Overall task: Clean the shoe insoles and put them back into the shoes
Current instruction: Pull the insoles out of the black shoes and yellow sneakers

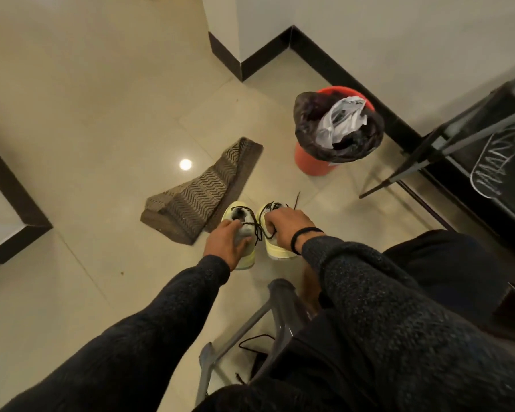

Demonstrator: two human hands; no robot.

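Observation:
Two pale yellow shoes with black laces stand side by side on the tiled floor. My left hand (225,243) grips the left shoe (235,212) at its grey opening, thumb and fingers round the collar. On the right shoe (280,252), my right hand (283,227) has its fingers curled into the opening. The insoles are hidden inside the shoes or under my hands; I cannot tell which. A black band sits on my right wrist.
A brown zigzag-patterned mat (202,191) lies crumpled just left of the shoes. A red bin (318,162) with a black liner and white rubbish stands at the right. A dark metal rack (473,138) lines the right wall. A grey stool frame (250,331) is below me.

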